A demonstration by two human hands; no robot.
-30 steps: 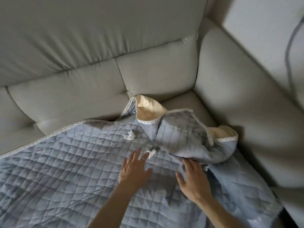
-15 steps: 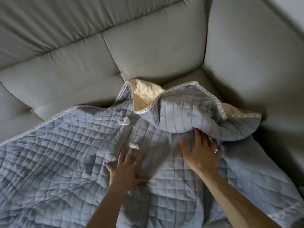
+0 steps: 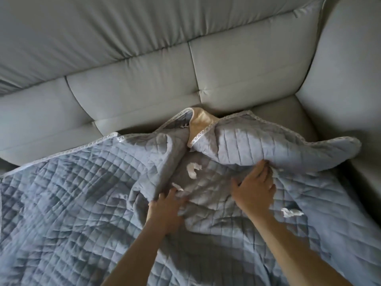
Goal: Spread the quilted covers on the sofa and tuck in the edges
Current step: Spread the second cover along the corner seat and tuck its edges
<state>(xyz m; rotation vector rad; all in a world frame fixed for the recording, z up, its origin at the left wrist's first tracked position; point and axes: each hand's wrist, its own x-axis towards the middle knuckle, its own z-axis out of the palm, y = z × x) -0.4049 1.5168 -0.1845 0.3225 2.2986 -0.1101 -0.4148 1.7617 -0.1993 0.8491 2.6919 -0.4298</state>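
Head view: grey sofa (image 3: 144, 96), blue quilted cover (image 3: 72, 193) rumpled; left hand (image 3: 165, 209) grip pinching fold, right hand (image 3: 253, 190) flat

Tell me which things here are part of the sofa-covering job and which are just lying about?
Part of the job:
quilted cover
sofa
left hand
right hand

Just lying about:
white scraps scattered on the cover, maybe tissue or fluff

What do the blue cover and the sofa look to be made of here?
Cover: soft quilted fabric, matte, probably cotton or polyester; stitched diamond grid, lace-like trim, cream backing where it folds over.
Sofa: smooth grey upholstery with a slight sheen and stitched seams, so likely leather or faux leather; which one cannot be told.
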